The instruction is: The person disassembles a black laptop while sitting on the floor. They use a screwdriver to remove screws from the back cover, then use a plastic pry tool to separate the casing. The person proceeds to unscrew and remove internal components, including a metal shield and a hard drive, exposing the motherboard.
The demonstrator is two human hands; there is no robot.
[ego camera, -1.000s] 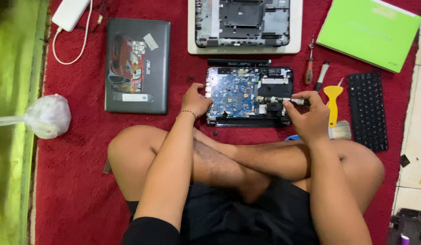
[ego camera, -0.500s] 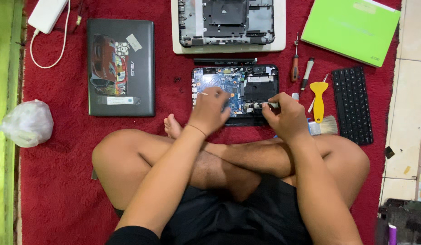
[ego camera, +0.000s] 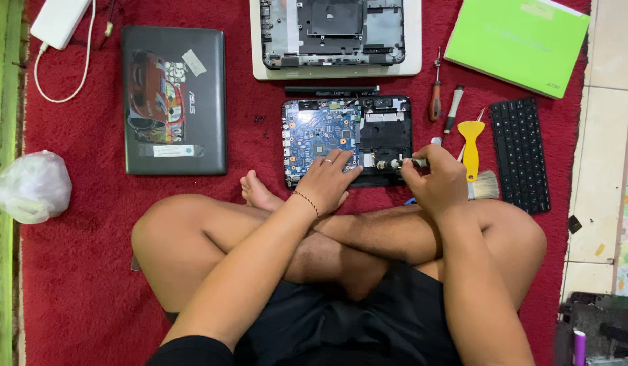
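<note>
Underneath, seemingly shaggy red carpet (ego camera: 90,271)

left hand (ego camera: 329,181) flat on blue circuit board (ego camera: 321,135) | right hand (ego camera: 436,181) holding small tool (ego camera: 399,163) at opened laptop base (ego camera: 385,135) | red carpet (ego camera: 77,271)

Bright, even overhead light; soft shadows under the legs; colours saturated; focus sharp; slight wide-angle bending at edges.
</note>
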